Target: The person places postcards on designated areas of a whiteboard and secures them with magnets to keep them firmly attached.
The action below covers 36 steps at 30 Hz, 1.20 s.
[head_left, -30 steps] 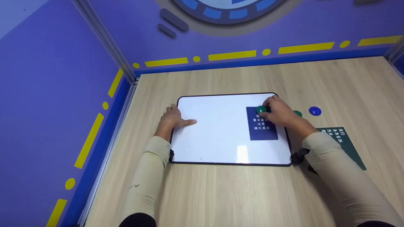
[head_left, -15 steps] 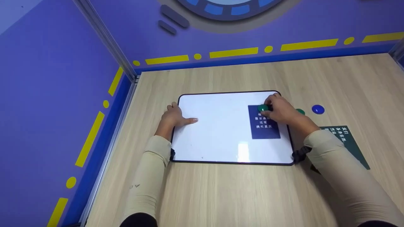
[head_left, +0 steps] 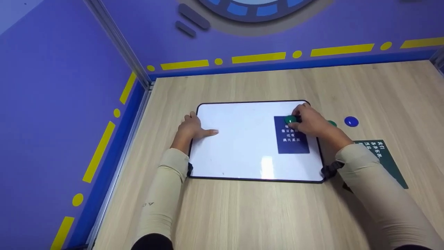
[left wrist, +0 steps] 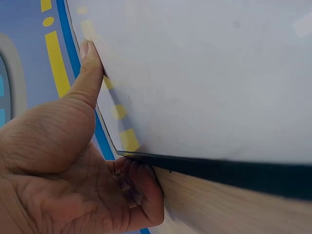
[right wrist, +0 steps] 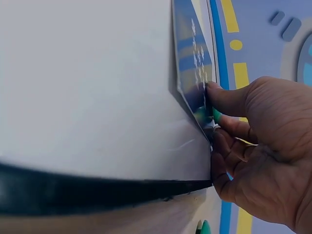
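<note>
A whiteboard (head_left: 236, 149) with a thin black frame lies on the table in the head view. My left hand (head_left: 189, 128) grips its left edge, thumb resting on the white face and the other fingers curled at the rim, as the left wrist view also shows. Near the board's right side lies a dark blue card (head_left: 293, 146) with white printed characters. At the card's top, my right hand (head_left: 312, 121) pinches a round green magnet (head_left: 289, 120) between thumb and fingers. In the right wrist view the magnet (right wrist: 216, 115) is mostly hidden by the fingers.
Right of the board, a blue round magnet (head_left: 351, 121) lies beside another green magnet (head_left: 332, 123), partly covered by the right wrist. A dark green card (head_left: 390, 161) with white characters is partly under the right forearm. Purple-blue panels (head_left: 69, 86) border the wooden table (head_left: 236, 211) left and back.
The head view has shifted slightly. Both hands, the board, the card and the pinched magnet keep their places relative to each other.
</note>
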Tool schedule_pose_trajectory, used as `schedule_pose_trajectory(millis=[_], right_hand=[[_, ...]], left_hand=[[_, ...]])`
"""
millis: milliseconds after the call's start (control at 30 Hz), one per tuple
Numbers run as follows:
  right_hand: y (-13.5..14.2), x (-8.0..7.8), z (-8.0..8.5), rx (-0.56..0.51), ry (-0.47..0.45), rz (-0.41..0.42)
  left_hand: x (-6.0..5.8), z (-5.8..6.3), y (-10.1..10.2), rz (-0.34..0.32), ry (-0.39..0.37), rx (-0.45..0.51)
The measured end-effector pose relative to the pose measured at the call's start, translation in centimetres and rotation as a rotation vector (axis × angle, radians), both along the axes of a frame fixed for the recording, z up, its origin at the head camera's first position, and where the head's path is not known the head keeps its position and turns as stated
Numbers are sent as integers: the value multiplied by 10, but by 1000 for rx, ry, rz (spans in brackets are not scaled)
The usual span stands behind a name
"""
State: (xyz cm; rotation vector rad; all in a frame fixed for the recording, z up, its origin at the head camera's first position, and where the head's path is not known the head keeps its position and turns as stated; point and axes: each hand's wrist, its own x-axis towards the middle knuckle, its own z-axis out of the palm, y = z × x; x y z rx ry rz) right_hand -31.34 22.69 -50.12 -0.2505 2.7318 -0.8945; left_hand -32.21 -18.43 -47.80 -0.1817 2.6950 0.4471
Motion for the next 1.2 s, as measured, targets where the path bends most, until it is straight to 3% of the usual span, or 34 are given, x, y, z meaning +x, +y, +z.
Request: schedule_pose_trajectory(millis=[200,667,1200], right_hand=[[6,-2,1,-40,-61,0],[8,-4,4,-46,-112,22],[7,-6,5,-38,-92,20]], left_hand=[[-1,-1,2,-14,10,-20],[-1,-3,1,-9,8,-17],[-1,-2,1,12,28,-6]])
